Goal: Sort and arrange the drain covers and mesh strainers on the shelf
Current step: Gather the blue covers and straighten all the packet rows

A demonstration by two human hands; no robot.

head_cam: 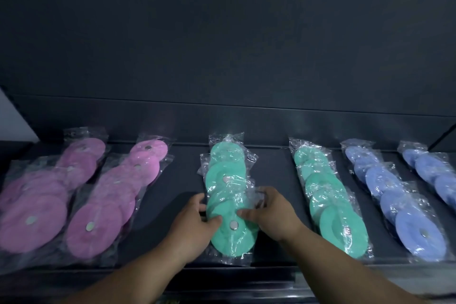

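Round drain covers in clear plastic bags lie in overlapping rows on a dark shelf [172, 180]. The middle row is green [227, 170]. My left hand [195, 224] grips the left edge of the nearest green cover [233, 237], thumb on top. My right hand [271, 212] pinches the bag's right side, fingers curled over the plastic. Another green row [328, 195] lies to the right.
Two pink rows [34, 210] [116, 195] lie at the left. Two blue rows [394, 195] [436, 175] lie at the right. A dark back panel [222, 57] rises behind the shelf, and a front lip [222, 276] runs along the near edge.
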